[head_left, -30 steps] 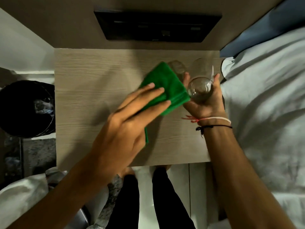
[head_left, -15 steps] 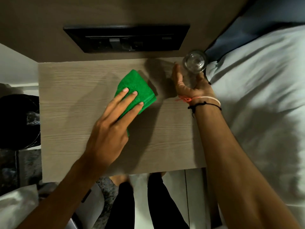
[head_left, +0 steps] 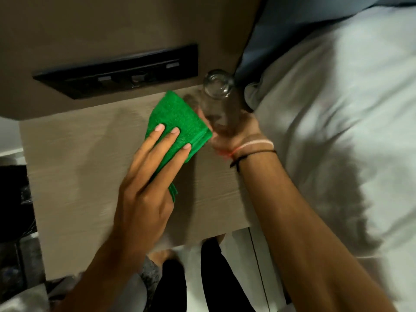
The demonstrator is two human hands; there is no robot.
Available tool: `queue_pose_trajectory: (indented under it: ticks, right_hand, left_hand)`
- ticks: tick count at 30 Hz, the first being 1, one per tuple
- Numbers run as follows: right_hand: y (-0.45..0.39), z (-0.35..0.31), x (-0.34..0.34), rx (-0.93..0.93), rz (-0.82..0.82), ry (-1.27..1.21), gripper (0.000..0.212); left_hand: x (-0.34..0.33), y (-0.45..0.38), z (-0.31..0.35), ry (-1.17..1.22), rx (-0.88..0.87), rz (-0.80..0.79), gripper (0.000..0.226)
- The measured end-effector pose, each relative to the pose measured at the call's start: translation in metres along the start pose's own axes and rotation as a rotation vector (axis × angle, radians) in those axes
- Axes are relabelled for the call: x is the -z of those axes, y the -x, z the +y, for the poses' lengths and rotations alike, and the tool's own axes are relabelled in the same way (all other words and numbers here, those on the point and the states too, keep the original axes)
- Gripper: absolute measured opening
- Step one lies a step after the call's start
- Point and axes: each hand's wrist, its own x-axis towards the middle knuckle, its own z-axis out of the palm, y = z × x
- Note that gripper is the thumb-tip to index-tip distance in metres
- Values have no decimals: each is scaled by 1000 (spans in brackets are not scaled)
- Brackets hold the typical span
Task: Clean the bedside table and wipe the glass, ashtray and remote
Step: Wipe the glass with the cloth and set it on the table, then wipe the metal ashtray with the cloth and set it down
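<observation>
left hand (head_left: 144, 194) lies flat, fingers spread, pressing folded green cloth (head_left: 177, 122) onto pale wood-grain desk (head_left: 74, 167) at frame centre; right hand (head_left: 234, 131) clamped around clear drinking glass (head_left: 217, 91), upper centre, beside the cloth.

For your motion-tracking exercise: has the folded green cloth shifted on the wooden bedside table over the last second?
Yes. The folded green cloth under the left hand has moved toward the wall, ending closer to the black socket panel at the wooden bedside table's back edge.
</observation>
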Motion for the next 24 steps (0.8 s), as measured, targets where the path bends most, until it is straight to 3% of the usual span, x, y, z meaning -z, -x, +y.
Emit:
queue_pose_trajectory:
  ticks: [3,6,8,11,14,16,18,21,24]
  right_hand:
    - [53,-8,28,143,-24,135,55]
    - [119,-30,63,474,-49,196,43]
    - [159,-49,80,801,34,337,37]
    - [206,-81,123,1277,400,604,27]
    - [234,-104,180,1519,962,858,21]
    - [242,-117,221,1472,1270,1024,39]
    - [250,-126,253,1204,1477,1161,61]
    - [251,-133,278,937,1433,1286,80]
    - [252,-131,285,1038,1356,1212,80]
  left_hand:
    - [4,-11,44,55,-121,83,47]
    - [-2,-36,91,114,-230,38,51]
    - [-11,-51,125,145,-313,-12,54]
    - [-40,-63,180,208,-486,-90,43]
    - [-81,-64,232,214,-676,-179,38]
    - [-108,-61,259,212,-781,-211,36]
    - [-133,-55,284,211,-858,-251,38]
    - [-157,-48,304,200,-916,-333,42]
    - [-161,-43,310,207,-916,-381,41]
